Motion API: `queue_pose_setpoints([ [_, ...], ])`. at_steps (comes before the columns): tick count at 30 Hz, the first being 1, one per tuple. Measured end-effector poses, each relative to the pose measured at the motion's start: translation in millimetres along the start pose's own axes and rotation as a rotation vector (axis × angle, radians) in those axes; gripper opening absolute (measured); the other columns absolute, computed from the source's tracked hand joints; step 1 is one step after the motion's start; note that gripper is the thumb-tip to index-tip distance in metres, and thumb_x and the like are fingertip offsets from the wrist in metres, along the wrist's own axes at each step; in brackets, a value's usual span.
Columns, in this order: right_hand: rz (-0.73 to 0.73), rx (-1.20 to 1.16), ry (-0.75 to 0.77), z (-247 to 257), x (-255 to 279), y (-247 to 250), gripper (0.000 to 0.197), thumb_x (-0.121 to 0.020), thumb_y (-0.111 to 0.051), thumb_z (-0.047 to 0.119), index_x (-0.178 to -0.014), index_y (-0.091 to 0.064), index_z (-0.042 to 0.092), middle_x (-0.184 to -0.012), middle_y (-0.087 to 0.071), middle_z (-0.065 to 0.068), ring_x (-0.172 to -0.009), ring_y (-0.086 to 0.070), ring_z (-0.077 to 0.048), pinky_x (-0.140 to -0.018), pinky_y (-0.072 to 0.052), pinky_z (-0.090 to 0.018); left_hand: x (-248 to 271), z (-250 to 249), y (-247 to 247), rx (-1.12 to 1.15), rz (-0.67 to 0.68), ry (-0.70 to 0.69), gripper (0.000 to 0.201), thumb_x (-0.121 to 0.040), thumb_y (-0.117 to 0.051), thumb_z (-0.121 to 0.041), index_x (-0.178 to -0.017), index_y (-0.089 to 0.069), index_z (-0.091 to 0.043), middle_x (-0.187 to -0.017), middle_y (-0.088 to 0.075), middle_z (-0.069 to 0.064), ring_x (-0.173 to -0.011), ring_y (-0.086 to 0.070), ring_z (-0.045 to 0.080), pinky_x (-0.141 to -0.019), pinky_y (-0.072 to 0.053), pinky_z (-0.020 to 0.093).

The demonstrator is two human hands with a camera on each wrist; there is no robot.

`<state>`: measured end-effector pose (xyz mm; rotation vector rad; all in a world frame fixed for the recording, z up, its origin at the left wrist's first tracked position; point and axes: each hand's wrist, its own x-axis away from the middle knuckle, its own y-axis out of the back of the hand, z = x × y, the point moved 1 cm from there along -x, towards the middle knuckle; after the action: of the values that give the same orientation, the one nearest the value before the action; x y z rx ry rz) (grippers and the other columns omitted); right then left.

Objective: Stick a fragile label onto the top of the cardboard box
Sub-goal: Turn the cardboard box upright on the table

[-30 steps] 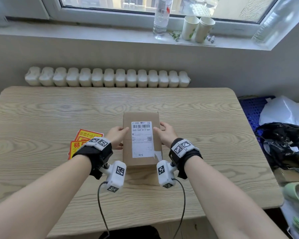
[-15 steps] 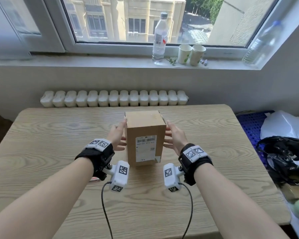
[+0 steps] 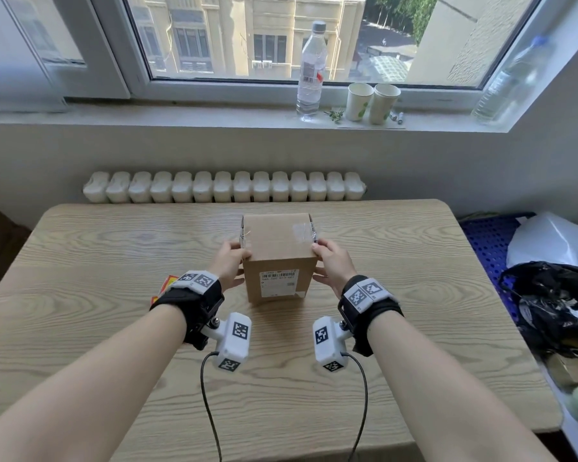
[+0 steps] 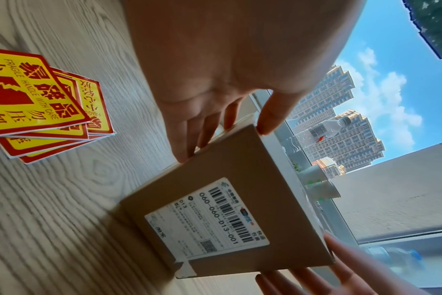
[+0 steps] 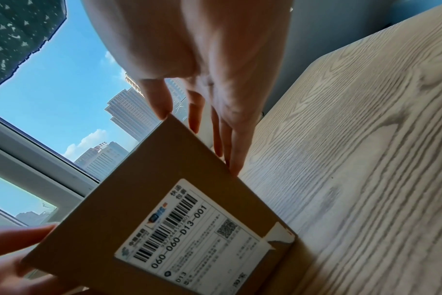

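A brown cardboard box (image 3: 277, 243) stands on end in the middle of the wooden table (image 3: 97, 345), its taped plain top facing up. A white shipping label (image 3: 278, 283) faces me. My left hand (image 3: 229, 266) lies flat on the box's left side and my right hand (image 3: 331, 266) on its right side, thumbs near the top front corners. The wrist views show straight fingers (image 4: 197, 135) and fingers (image 5: 230, 143) lying along the box (image 4: 215, 209) and the box (image 5: 164, 199). A stack of yellow and red fragile labels (image 4: 38, 103) lies left of the box, mostly hidden behind my left wrist in the head view.
Behind the table runs a white radiator (image 3: 224, 186). On the window sill stand a water bottle (image 3: 311, 71) and two paper cups (image 3: 372, 103). A blue crate (image 3: 488, 241) and a black bag (image 3: 554, 305) sit off the table's right edge.
The box lay flat with its shipping label up; both hands tipped it onto its end, so the label now faces me. The head view has lifted toward the window.
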<state>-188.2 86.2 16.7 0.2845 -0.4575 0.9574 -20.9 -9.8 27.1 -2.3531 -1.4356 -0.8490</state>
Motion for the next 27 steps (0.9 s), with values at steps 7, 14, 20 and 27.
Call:
queue_pose_setpoints([
  [7,0.025,0.131,0.027,4.9,-2.2,1.9,0.033,-0.095,-0.044,0.016,-0.126,-0.054,0.013,-0.104,-0.06,-0.002,-0.096,-0.053,-0.022,-0.083,-0.04,-0.03,1.1,-3.0,4.4,-0.174,-0.027,-0.122,0.047,-0.095,-0.048,-0.009,-0.14,-0.038,-0.012,-0.107,-0.055,0.013,-0.096,-0.053,0.027,-0.075,-0.042,0.032],
  [14,-0.016,0.42,0.187,25.4,0.9,3.5,0.05,-0.09,-0.055,0.021,-0.138,-0.044,0.012,-0.142,-0.049,-0.012,-0.128,-0.048,-0.023,-0.106,-0.039,-0.036,9.0,-17.1,15.1,-0.416,-0.046,-0.228,0.052,-0.094,-0.051,-0.019,-0.143,-0.034,-0.01,-0.142,-0.048,0.022,-0.129,-0.048,0.031,-0.106,-0.039,0.041],
  [20,-0.011,0.842,0.386,54.1,15.1,-16.8,0.047,-0.091,-0.05,0.029,-0.137,-0.046,0.02,-0.141,-0.052,-0.006,-0.129,-0.048,-0.023,-0.105,-0.037,-0.033,28.3,-34.0,41.2,-0.918,-0.147,-0.366,0.051,-0.096,-0.046,-0.024,-0.145,-0.032,-0.014,-0.145,-0.046,0.014,-0.132,-0.046,0.029,-0.108,-0.039,0.038],
  [27,0.082,1.048,0.529,69.6,36.3,-69.3,0.044,-0.094,-0.047,0.028,-0.137,-0.044,0.021,-0.144,-0.048,-0.004,-0.131,-0.045,-0.022,-0.106,-0.037,-0.037,53.3,-37.6,85.1,-1.165,-0.202,-0.42,0.049,-0.096,-0.043,-0.022,-0.143,-0.034,-0.016,-0.148,-0.044,0.009,-0.134,-0.044,0.026,-0.109,-0.039,0.041],
])
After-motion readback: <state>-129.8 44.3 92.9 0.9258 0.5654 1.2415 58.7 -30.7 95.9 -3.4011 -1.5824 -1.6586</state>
